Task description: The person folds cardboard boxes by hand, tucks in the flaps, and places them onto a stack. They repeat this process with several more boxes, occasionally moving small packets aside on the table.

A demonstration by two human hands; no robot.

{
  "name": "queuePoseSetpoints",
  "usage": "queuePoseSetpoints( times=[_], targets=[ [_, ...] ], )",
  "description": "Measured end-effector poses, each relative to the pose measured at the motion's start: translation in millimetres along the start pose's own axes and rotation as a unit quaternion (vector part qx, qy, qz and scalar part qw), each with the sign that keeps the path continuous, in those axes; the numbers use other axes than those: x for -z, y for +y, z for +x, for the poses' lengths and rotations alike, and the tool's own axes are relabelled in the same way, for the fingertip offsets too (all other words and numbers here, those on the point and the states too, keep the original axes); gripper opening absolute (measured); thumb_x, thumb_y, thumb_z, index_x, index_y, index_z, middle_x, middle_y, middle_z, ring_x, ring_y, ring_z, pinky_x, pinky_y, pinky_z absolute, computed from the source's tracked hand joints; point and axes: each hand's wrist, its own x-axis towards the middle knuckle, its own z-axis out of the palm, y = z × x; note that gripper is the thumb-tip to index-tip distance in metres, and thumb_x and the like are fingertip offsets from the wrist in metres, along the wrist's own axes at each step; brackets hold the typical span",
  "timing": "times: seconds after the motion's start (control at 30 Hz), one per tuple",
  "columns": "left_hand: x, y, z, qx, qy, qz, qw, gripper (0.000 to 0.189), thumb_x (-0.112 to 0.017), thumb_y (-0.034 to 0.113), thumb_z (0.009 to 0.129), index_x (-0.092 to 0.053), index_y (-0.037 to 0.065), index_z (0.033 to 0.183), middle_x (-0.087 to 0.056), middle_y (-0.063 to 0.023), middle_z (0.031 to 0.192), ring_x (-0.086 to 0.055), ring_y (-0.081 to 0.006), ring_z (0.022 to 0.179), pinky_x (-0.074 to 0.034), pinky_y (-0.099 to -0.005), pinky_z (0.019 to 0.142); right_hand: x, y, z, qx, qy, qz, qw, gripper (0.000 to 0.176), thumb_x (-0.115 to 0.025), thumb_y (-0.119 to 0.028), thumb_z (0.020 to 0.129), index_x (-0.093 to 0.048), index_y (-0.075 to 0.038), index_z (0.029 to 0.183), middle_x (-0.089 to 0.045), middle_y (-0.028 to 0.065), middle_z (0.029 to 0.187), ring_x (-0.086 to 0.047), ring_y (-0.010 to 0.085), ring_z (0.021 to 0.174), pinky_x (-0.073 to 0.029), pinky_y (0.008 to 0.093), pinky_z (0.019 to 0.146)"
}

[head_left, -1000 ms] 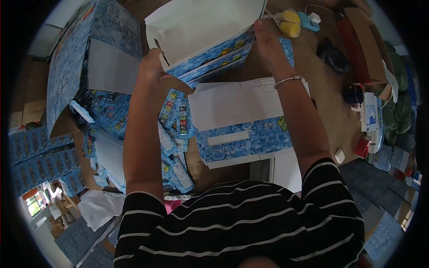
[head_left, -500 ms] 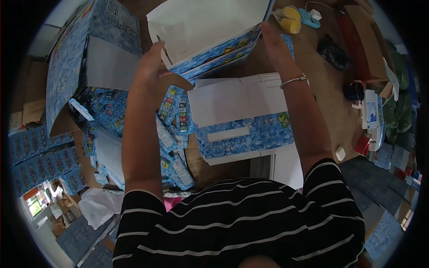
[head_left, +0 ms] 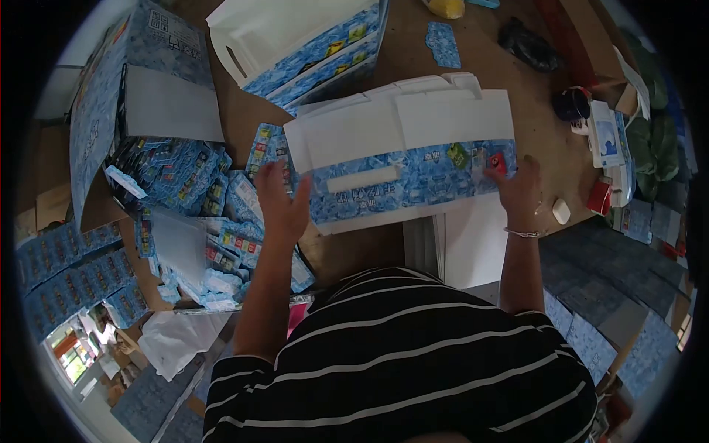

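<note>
A flat blue-and-white printed carton (head_left: 432,173) lies in front of me, its white panel on the far side. At its left edge is my left hand (head_left: 284,203), fingers apart. By the right edge is my right hand (head_left: 517,184), with the thumb spread from the fingers and close to a red printed patch; contact is hard to make out. Neither hand has anything gripped. Behind the carton stand blue-patterned boxes (head_left: 336,55) with a white upper panel and a slot. To the left, small blue packets (head_left: 240,196) are heaped.
A large blue box (head_left: 173,96) at the left has packets spilling out. A black plastic bag (head_left: 529,46), a dark cup (head_left: 570,105) and a small white case (head_left: 561,212) are on the right. White sheets (head_left: 476,236) lie below the carton. A brown carton (head_left: 591,40) stands back right.
Both hands have let go of the blue-patterned boxes, which now stand farther left at the back. My hands have come down to the flat carton's sides. The view has shifted.
</note>
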Motion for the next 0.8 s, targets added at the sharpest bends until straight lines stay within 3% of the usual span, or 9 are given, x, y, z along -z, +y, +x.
queuePoseSetpoints(
  times=[0.07, 0.13, 0.17, 0.27, 0.33, 0.47, 0.57, 0.67, 0.8],
  targets=[
    [-9.7, 39.6, 4.6, -0.011, -0.083, -0.059, 0.995, 0.05, -0.062, 0.027, 0.07, -0.043, -0.002, 0.106, -0.038, -0.0194, 0.106, -0.041, -0.0324, 0.096, -0.037, -0.0374, 0.079, 48.5, -16.1, -19.2, 0.014, 0.059, -0.027, 0.998, 0.055, -0.071, -0.025, 0.062, -0.047, 0.006, 0.101, -0.051, 0.0217, 0.101, -0.051, 0.0309, 0.092, -0.041, 0.0358, 0.076],
    [-18.1, 80.4, 5.5, 0.021, -0.173, -0.137, 0.975, 0.063, -0.069, 0.033, 0.062, -0.042, -0.001, 0.109, -0.034, -0.0182, 0.109, -0.037, -0.0313, 0.103, -0.036, -0.0373, 0.084, 96.4, -29.8, -60.1, 0.048, -0.269, 0.422, 0.865, 0.047, -0.069, -0.018, 0.066, -0.049, 0.002, 0.103, -0.05, 0.0185, 0.107, -0.051, 0.0275, 0.094, -0.042, 0.0353, 0.077],
    [-13.7, 96.4, 3.7, 0.011, -0.168, -0.137, 0.976, 0.063, -0.069, 0.033, 0.062, -0.042, -0.001, 0.109, -0.034, -0.0182, 0.109, -0.037, -0.0313, 0.103, -0.036, -0.0373, 0.084, 103.8, -27.2, -80.5, 0.055, -0.26, 0.425, 0.865, 0.047, -0.069, -0.018, 0.066, -0.049, 0.002, 0.103, -0.05, 0.0185, 0.107, -0.051, 0.0275, 0.094, -0.042, 0.0353, 0.077],
    [4.3, 132.3, -4.3, 0.084, -0.25, -0.347, 0.9, 0.077, -0.074, 0.036, 0.053, -0.04, 0.002, 0.113, -0.032, -0.0156, 0.113, -0.034, -0.0295, 0.108, -0.034, -0.0374, 0.088, 121.4, -22.4, -113.2, 0.26, -0.351, 0.503, 0.746, 0.063, -0.071, -0.032, 0.062, -0.045, 0.0, 0.109, -0.04, 0.0195, 0.12, -0.038, 0.0274, 0.112, -0.035, 0.0372, 0.087],
    [20.3, 140.9, -12.9, 0.035, -0.279, -0.366, 0.887, 0.075, -0.075, 0.027, 0.054, -0.039, 0.002, 0.115, -0.036, -0.0095, 0.111, -0.037, -0.0215, 0.106, -0.034, -0.0347, 0.088, 124.8, -27.0, -119.2, 0.499, -0.453, 0.474, 0.567, 0.092, -0.069, -0.051, 0.055, -0.03, -0.003, 0.123, -0.019, 0.0194, 0.132, -0.013, 0.0279, 0.125, -0.021, 0.0394, 0.097],
    [23.0, 157.1, -18.4, -0.059, -0.296, -0.354, 0.885, 0.07, -0.075, 0.028, 0.053, -0.043, 0.003, 0.11, -0.035, -0.0101, 0.109, -0.037, -0.0211, 0.106, -0.034, -0.0348, 0.088, 98.1, -37.8, -105.1, 0.569, -0.34, 0.343, 0.665, 0.113, -0.068, -0.063, 0.043, -0.018, -0.008, 0.128, 0.001, 0.0205, 0.136, 0.001, 0.0325, 0.126, -0.015, 0.0421, 0.098],
    [38.1, 175.0, -6.5, -0.206, -0.117, -0.353, 0.905, 0.032, -0.077, 0.022, 0.045, -0.052, 0.008, 0.06, -0.037, -0.0056, 0.095, -0.038, -0.0194, 0.094, -0.034, -0.0299, 0.078, 121.8, -62.9, -123.8, 0.535, -0.326, 0.434, 0.648, 0.094, -0.074, -0.054, 0.042, -0.036, -0.011, 0.116, -0.015, 0.0193, 0.131, -0.011, 0.0306, 0.124, -0.021, 0.0407, 0.096],
    [79.3, 179.1, 0.1, -0.325, -0.058, -0.309, 0.892, 0.028, -0.076, 0.015, 0.047, -0.053, 0.008, 0.061, -0.036, -0.0064, 0.098, -0.038, -0.0179, 0.094, -0.035, -0.03, 0.08, 127.0, -65.8, -108.9, 0.59, -0.226, 0.435, 0.642, 0.074, -0.076, -0.044, 0.049, -0.044, -0.01, 0.107, -0.027, 0.0168, 0.125, -0.027, 0.0268, 0.117, -0.029, 0.039, 0.091],
    [175.4, 182.3, 8.2, -0.133, 0.097, -0.421, 0.892, 0.029, -0.071, 0.004, 0.061, -0.056, 0.001, 0.085, -0.054, -0.0063, 0.09, -0.05, -0.0131, 0.079, -0.04, -0.0245, 0.075, 148.1, -58.7, -21.3, 0.462, -0.105, 0.653, 0.591, 0.028, -0.065, -0.012, 0.07, -0.051, -0.005, 0.094, -0.052, 0.0085, 0.097, -0.052, 0.0156, 0.09, -0.043, 0.0281, 0.076]
  ],
)
